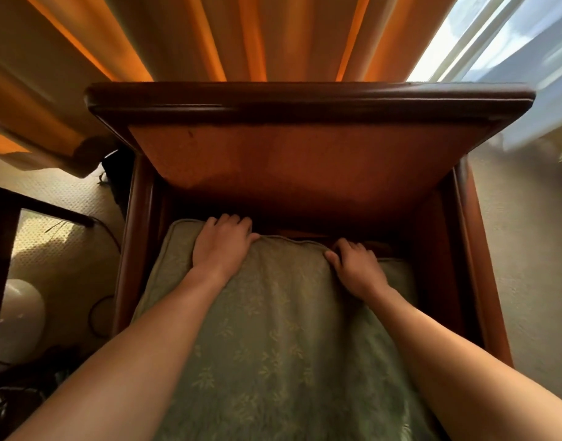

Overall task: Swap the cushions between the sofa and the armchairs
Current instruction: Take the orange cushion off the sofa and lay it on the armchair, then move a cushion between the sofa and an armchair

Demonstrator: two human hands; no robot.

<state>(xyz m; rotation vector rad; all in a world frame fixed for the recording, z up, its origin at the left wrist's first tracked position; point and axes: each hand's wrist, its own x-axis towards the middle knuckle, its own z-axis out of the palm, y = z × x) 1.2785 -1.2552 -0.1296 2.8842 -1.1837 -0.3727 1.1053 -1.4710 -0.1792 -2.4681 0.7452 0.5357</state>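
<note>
A green leaf-patterned cushion [273, 329] lies on the seat of a wooden armchair [305, 100] with an orange upholstered back. My left hand [224, 243] rests on the cushion's far left edge with its fingers curled over the piped rim. My right hand [357, 265] grips the far edge right of the middle, thumb on top and fingers tucked behind the rim. Both forearms stretch over the cushion and hide parts of its sides.
Orange curtains [209, 36] hang behind the chair, with a bright window [512, 43] at the right. A dark wooden table edge [6, 224], a white rounded object [22, 307] and a black cable [98, 313] lie on the carpet at the left.
</note>
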